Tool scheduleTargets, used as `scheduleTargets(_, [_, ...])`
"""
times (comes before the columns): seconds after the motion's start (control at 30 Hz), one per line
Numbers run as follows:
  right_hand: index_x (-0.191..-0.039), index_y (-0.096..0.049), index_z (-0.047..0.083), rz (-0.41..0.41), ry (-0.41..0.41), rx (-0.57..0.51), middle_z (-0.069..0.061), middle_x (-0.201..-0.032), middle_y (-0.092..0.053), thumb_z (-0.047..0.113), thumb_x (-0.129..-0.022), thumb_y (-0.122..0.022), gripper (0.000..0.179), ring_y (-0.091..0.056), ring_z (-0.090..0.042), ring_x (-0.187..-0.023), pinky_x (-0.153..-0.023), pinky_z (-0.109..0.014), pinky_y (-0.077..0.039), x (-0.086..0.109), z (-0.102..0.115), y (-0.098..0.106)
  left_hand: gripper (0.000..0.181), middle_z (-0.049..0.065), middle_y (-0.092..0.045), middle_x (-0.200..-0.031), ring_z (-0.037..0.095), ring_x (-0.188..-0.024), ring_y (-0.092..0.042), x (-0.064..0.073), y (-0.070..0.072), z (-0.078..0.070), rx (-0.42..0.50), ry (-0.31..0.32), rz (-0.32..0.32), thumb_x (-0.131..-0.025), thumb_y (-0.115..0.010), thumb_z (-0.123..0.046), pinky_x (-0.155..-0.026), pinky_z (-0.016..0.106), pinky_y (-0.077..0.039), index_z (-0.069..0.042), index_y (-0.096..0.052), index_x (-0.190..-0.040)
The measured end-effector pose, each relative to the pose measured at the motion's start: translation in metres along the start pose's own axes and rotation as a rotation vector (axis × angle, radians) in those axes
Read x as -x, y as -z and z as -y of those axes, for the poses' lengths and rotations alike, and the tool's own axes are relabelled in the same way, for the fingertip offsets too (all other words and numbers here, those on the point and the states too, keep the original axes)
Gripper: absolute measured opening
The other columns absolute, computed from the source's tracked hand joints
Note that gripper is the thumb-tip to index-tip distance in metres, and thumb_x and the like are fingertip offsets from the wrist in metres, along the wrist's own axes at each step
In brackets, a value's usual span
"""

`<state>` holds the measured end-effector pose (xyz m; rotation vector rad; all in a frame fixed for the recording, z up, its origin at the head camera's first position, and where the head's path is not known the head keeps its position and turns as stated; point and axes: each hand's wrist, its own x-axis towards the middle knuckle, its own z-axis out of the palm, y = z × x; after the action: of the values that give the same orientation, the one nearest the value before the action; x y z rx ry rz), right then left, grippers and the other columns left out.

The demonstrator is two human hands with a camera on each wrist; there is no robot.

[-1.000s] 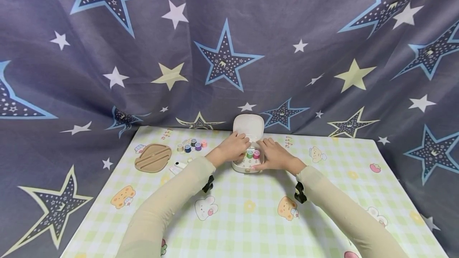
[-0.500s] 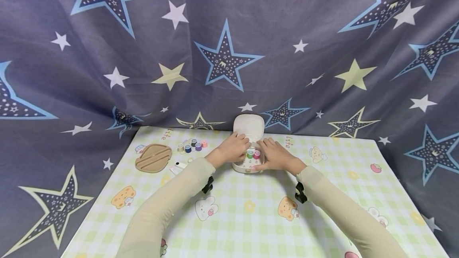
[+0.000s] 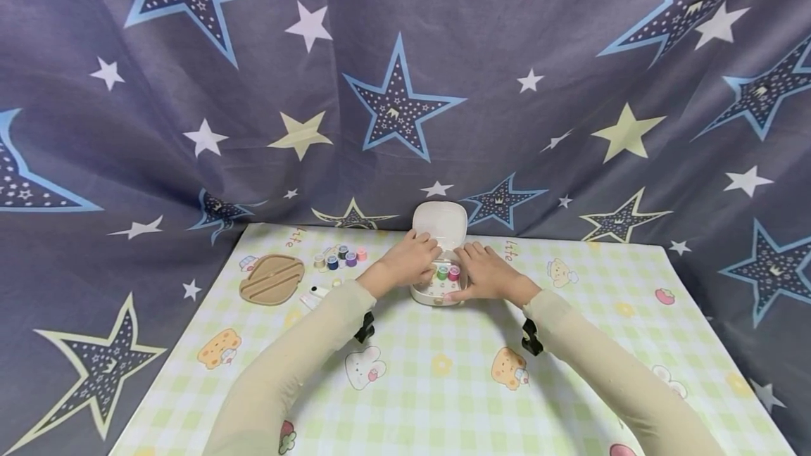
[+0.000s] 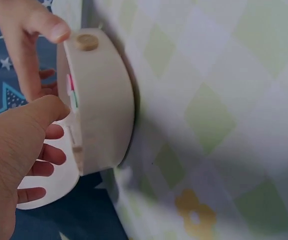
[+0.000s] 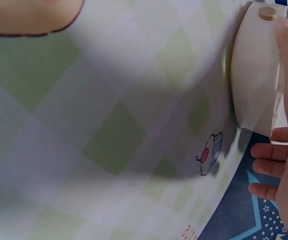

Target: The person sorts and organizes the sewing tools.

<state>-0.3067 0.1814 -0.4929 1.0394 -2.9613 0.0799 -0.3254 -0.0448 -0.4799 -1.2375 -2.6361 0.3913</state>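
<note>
A small white sewing box [image 3: 431, 300] stands near the table's back edge, its lid [image 3: 440, 219] raised at the back. A green thread spool [image 3: 441, 272] and a pink thread spool [image 3: 453, 273] sit side by side inside. My right hand [image 3: 486, 274] holds the box's right side, thumb on the front rim by a tan button [image 5: 267, 13], fingers at the back corner. My left hand [image 3: 408, 259] hovers over the box's left part. In the left wrist view its thumb [image 4: 51, 107] lies at the rim and its fingers are spread and loosely bent, with nothing visible between them.
To the left lies a brown grooved tray [image 3: 272, 280]. Several more spools stand in a cluster, including a purple spool [image 3: 351, 259]. A white object with a black spot [image 3: 317, 293] is partly behind my left sleeve. A starry curtain [image 3: 405, 181] hangs behind the table.
My left hand and forearm have shifted very slightly to the left. The right hand stays on the sewing box, and the spools have not moved.
</note>
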Motion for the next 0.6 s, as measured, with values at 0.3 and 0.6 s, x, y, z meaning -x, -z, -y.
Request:
scheduleTargets(0.3, [-0.148,-0.042,0.002,0.018,0.026,0.097,-0.019,-0.137,-0.053,0.081,-0.082,-0.057,0.103,-0.050,-0.033,-0.127,-0.105,-0.055,-0.044,0.000,0.001,0.000,0.038,0.007,-0.064,-0.118,0.026,-0.113,-0.055,0.018,0.006,0.014,0.067,0.064,-0.028,-0.096,-0.065,-0.040,-0.098,0.045,-0.043,-0.011,-0.063,-0.121])
scheduleTargets(0.6, [-0.148,-0.042,0.000,0.027,0.016,0.121,-0.021,-0.138,-0.053,0.082,-0.082,-0.056,0.105,-0.050,-0.035,-0.128,-0.107,-0.056,-0.041,-0.001,0.001,0.001,0.035,0.006,-0.064,-0.121,0.026,-0.110,-0.053,0.042,0.013,0.026,0.127,0.122,-0.059,-0.096,-0.067,-0.036,-0.095,0.044,-0.041,-0.012,-0.063,-0.121])
